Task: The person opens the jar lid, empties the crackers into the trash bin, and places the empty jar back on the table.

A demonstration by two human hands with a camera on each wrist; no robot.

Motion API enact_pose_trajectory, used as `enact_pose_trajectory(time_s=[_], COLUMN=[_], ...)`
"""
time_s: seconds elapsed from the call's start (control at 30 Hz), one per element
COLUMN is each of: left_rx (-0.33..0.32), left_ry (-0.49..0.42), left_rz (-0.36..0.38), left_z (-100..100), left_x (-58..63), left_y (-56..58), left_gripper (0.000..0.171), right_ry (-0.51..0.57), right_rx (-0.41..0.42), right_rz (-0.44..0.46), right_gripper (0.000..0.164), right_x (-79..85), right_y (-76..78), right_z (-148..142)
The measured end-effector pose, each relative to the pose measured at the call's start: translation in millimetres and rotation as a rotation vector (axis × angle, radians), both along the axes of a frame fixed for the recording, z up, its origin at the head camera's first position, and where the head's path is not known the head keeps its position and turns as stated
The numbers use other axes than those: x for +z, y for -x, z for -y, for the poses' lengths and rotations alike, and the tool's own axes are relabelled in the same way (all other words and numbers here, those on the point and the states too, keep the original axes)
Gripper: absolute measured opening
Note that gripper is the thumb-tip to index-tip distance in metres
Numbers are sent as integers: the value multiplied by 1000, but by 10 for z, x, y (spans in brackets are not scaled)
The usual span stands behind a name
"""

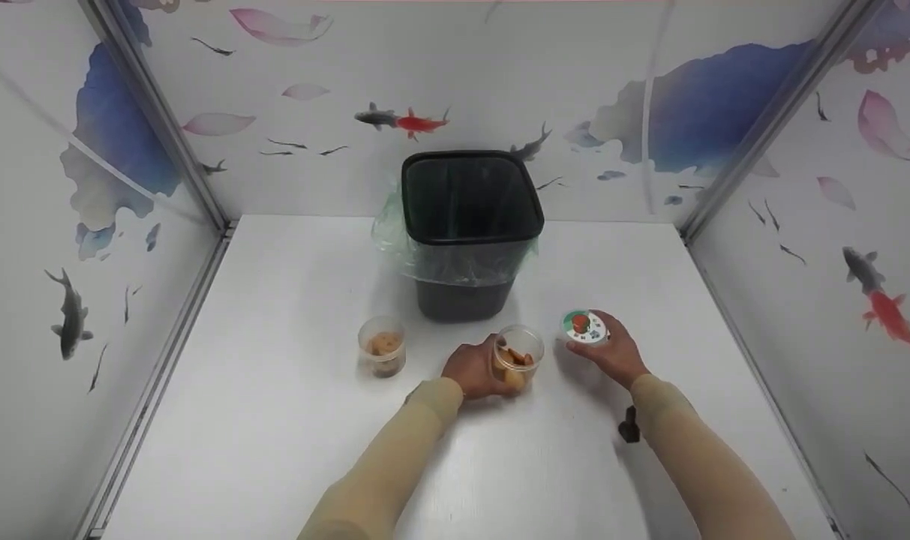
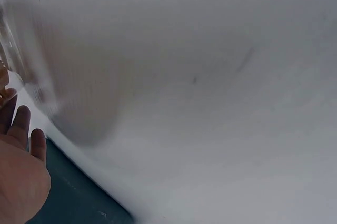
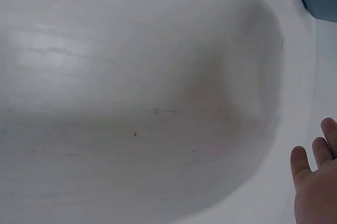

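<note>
My left hand point(image 1: 479, 370) grips an uncovered clear plastic jar point(image 1: 519, 360) with orange-brown snack pieces inside, thumb in front and fingers round its far side. In the left wrist view, the left hand point(image 2: 23, 176) and a sliver of the jar point(image 2: 13, 50) show at the left edge. Off to the right, my right hand point(image 1: 616, 351) pinches a round lid point(image 1: 584, 327) that bears a green, white and red label. Only part of the right hand point(image 3: 321, 187) appears in the right wrist view; the lid is out of sight there. A second uncovered clear jar point(image 1: 382, 349) with brownish pieces stands left of my left hand.
Behind the jars stands a black bin point(image 1: 466, 300), lined with a translucent greenish bag point(image 1: 455, 264) folded over its sides. The white table point(image 1: 289, 420) is enclosed by printed panels point(image 1: 334, 180) at the back and both sides.
</note>
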State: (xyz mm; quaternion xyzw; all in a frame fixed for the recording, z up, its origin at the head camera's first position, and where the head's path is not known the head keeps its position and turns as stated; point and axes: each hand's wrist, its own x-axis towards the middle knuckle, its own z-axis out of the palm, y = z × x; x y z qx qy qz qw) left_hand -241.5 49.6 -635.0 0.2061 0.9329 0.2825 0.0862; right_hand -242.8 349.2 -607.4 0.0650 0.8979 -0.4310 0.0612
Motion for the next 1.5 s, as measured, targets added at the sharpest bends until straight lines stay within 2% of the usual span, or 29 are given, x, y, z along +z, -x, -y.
enact_pose_trajectory(time_s=[0.17,0.5,0.97,1.5], left_rx=[1,-7,-7,-2], left_ry=[-2,-4,-7,-17], left_rz=[-7,-8,-22,1], left_z=[0,5,-4,5], left_x=[3,0,-12,0], left_y=[-6,-8,3,-4], left_gripper=[92,92,92,91], right_ry=[-58,-117,-184,-300], right_rx=[7,48,37,77], right_rz=[14,-45,-38,-113], right_gripper=[107,102,100,105], right_x=[-61,-263,-308,-425], right_y=[12,38,25,11], right_z=[-17,-109,-148,-167])
